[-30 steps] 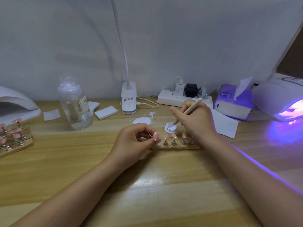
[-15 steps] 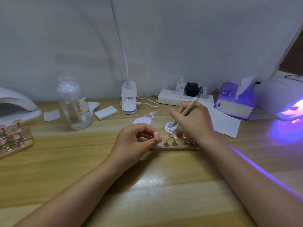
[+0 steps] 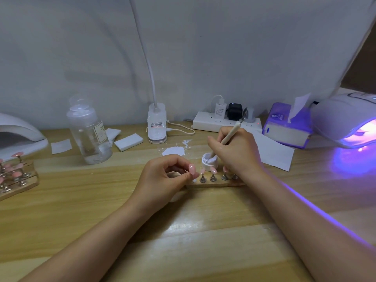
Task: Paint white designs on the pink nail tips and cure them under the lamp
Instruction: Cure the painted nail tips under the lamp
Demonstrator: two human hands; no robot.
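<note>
Two hands work just in front of the white gel pot [image 3: 209,159]: the right hand [image 3: 234,153] grips the brush [image 3: 227,137], tip dipped inside, and the left hand [image 3: 162,178] pinches one pink nail tip [image 3: 192,168]. Load sparingly and wipe excess on the pot's rim. The glossy pink tip, left of the pot, shows no white design yet.

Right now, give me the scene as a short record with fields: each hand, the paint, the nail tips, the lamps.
right hand: grips a brush, tip down in the pot
paint pot: small, white, open, behind the wooden strip
left hand: pinches one pink nail tip at the strip's left end
wooden strip: holds pink tips on metal stands
lit lamp: far right, glowing violet
second lamp: far left, unlit
second holder: left, carries more pink tips
</note>
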